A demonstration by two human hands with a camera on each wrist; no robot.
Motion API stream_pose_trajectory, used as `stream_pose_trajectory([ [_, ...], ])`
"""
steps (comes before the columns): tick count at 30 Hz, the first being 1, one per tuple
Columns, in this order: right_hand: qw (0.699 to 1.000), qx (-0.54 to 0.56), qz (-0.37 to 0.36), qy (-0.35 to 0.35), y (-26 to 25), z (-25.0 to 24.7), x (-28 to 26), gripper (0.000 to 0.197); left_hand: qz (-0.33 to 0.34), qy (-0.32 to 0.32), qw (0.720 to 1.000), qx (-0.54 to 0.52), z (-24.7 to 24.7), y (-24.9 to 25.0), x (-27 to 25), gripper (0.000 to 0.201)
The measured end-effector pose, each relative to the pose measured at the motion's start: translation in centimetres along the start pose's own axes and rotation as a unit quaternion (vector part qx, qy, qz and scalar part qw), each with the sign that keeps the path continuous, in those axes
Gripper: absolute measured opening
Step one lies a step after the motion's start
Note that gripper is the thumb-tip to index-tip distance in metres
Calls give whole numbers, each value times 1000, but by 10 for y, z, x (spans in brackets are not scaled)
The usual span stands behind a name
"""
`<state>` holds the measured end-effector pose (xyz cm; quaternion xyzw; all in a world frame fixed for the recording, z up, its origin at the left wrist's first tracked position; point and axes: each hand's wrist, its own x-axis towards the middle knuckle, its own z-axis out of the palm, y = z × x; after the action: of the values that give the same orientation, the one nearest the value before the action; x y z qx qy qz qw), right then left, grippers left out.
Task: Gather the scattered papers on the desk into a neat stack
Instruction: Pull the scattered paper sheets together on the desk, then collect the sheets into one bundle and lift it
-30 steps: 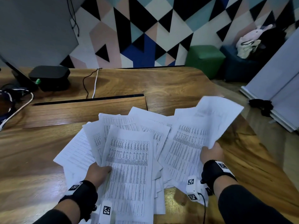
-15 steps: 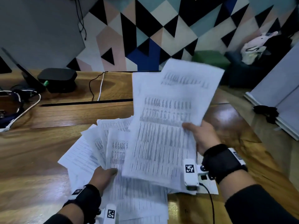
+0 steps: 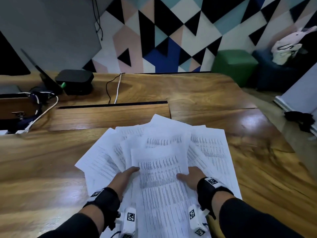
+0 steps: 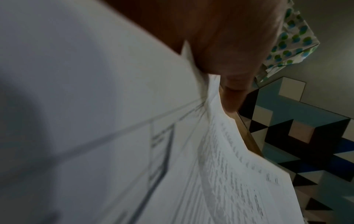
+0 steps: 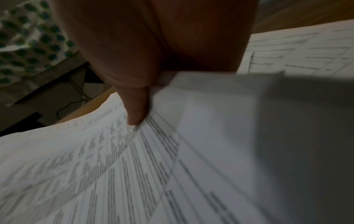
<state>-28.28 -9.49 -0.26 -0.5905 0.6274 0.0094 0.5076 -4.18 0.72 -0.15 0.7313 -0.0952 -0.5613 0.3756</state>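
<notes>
White printed papers lie fanned out in a loose pile on the wooden desk, near its front middle. My left hand grips the left side of the top sheets, thumb on top. My right hand grips their right side the same way. In the left wrist view the thumb lies over the paper edge. The right wrist view shows the thumb pressing on a printed sheet. Sheets stick out to the left, right and far side. The fingers under the paper are hidden.
A black box and a dark tilted screen stand at the back left, with black and white cables and a white cord. A long slot and wooden flap lie just beyond the pile. The desk's right edge is rounded; a green pouf stands behind.
My right hand lifted a bundle of sheets from the right side, swung it over and brought it down onto the middle of the pile. The left hand stayed at the pile's left.
</notes>
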Motion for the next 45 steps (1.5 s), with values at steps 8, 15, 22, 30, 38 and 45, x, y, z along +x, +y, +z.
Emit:
stream_pose_trajectory([
  [8,988,104,-42,105,1,-3,-5,75,64,-83,994,-33,2,0,-6,30],
  [15,918,380,-32,-110,-1,-22,-11,75,84,-121,988,-47,-6,5,-3,37],
  [22,952,298,-61,-26,-11,-17,-10,30,209,2,975,73,26,13,-1,26],
  [30,970,178,-15,166,13,-40,-3,6,77,260,943,194,-22,13,25,83],
  [38,972,98,48,207,38,-27,16,13,-132,336,912,194,-77,7,55,130],
  [45,974,53,44,216,40,-17,20,11,-87,196,973,80,-46,30,31,73],
])
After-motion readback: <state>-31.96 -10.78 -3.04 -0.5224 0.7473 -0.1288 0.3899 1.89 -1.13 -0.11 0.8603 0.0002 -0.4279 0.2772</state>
